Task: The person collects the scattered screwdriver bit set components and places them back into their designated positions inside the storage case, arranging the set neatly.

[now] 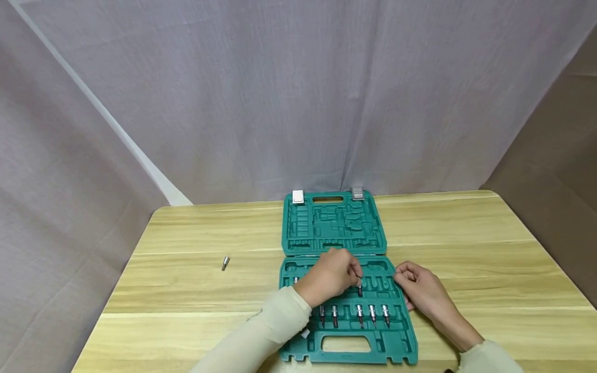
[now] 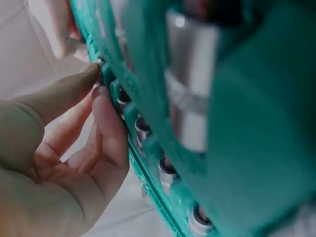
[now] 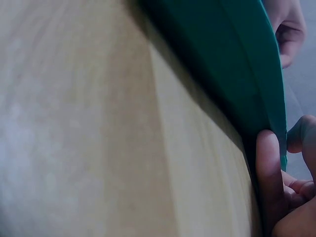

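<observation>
An unfolded green plastic tool case (image 1: pixel 342 356) lies on the table with its lid leaning back. My left hand (image 1: pixel 330 275) reaches over the lower half and pinches a small bit socket (image 1: pixel 360 291) between thumb and fingertips, at a slot in the upper row. In the left wrist view the fingertips (image 2: pixel 101 94) are right at that row, where other chrome bit sockets (image 2: pixel 167 173) sit. At the case's right edge, my right hand (image 1: pixel 425 294) grips the side wall, with one finger (image 3: pixel 269 168) against its outer face.
One loose bit socket (image 1: pixel 226 263) lies on the wooden table (image 1: pixel 186 295), left of the case. Several more bit sockets (image 1: pixel 372 315) stand in the lower row. Two latches (image 1: pixel 298 197) top the lid, close to the grey curtain (image 1: pixel 261 103) behind.
</observation>
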Available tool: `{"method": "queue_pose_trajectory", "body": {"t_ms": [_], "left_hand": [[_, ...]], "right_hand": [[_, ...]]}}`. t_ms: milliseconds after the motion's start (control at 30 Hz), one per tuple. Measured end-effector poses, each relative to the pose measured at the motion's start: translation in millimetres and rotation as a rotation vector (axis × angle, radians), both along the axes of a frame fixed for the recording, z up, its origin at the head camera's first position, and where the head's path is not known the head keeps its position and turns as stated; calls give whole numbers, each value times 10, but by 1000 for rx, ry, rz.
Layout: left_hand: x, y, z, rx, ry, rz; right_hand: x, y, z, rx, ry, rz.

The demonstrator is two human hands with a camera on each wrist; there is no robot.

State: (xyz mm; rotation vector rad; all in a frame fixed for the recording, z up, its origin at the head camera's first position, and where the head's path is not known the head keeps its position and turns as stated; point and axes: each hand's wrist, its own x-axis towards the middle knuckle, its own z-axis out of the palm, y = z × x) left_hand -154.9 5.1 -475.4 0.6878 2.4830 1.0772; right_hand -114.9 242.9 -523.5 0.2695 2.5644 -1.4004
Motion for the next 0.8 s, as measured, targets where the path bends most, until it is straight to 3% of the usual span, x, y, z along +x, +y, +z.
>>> {"method": "queue_pose_trajectory", "body": {"t_ms": [167, 333, 467, 633, 800], "left_hand": [[24, 13, 0, -16, 60, 3], [-10, 13, 31, -2, -28, 59], [-51, 55, 63, -65, -61, 95], [-40, 168, 112, -189, -25, 114], [-36, 194, 89, -202, -30, 138]], "right_hand": [[2, -24, 1, -2, 0, 0], [7, -30, 9, -5, 5, 9], [4, -22, 18, 9, 15, 18], [4, -5, 14, 31, 17, 18], [10, -4, -15, 37, 10, 14]]}}
